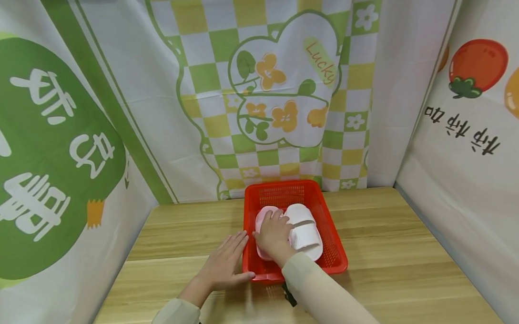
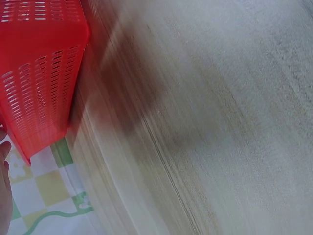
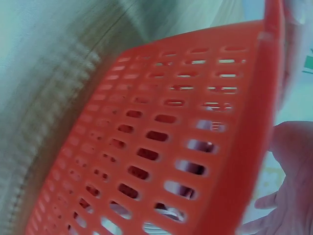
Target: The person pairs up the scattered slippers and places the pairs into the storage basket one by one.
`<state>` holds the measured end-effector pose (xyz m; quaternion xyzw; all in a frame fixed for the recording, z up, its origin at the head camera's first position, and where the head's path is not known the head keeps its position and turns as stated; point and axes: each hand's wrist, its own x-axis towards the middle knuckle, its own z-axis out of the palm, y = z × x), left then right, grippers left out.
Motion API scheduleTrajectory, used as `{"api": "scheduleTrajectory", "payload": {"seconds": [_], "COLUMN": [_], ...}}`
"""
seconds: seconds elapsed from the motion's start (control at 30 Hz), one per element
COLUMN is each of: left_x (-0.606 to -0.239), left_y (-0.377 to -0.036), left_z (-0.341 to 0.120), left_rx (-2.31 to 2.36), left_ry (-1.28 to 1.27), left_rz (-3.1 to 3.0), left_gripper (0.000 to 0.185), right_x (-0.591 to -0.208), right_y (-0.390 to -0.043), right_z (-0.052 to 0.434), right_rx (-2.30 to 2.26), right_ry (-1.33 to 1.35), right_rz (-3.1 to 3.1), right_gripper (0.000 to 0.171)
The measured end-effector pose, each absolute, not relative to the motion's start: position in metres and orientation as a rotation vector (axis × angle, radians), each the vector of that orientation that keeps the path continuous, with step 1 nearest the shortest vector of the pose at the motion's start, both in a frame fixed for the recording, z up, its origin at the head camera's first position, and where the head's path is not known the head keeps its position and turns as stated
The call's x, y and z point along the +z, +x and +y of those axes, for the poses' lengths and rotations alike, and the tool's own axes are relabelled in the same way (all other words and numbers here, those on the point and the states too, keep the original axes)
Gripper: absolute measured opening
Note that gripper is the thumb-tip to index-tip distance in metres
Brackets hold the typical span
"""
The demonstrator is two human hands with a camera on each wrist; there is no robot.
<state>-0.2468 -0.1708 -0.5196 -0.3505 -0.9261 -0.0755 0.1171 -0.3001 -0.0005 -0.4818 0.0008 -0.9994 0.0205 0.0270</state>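
A red slotted basket (image 1: 327, 226) stands on the wooden table (image 1: 417, 252) and holds a pink slipper (image 1: 262, 218) and a white slipper (image 1: 305, 229) side by side. My right hand (image 1: 274, 233) lies on the pink slipper inside the basket; whether its fingers curl round it I cannot tell. My left hand (image 1: 226, 265) rests flat on the table with straight fingers against the basket's left wall. The left wrist view shows that basket wall (image 2: 39, 83) from outside. The right wrist view shows the basket's slotted side (image 3: 161, 147) up close.
Printed cloth screens surround the table: a green checked one (image 1: 265, 85) behind, a green one (image 1: 40, 155) on the left, one with fruit pictures (image 1: 476, 106) on the right. Bare tabletop lies on both sides of the basket.
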Motion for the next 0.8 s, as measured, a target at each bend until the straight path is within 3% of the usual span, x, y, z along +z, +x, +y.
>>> {"api": "scheduleTrajectory", "payload": {"seconds": [0.8], "left_x": [-0.51], "left_y": [-0.248], "left_z": [-0.172], "left_rx": [-0.198], "left_ry": [-1.115], "left_rz": [-2.616], "left_gripper": [0.087], "right_x": [-0.429], "right_y": [-0.281], "right_z": [0.026], "right_rx": [0.047], "right_ry": [0.191], "right_rz": [-3.047], "right_gripper": [0.085]}}
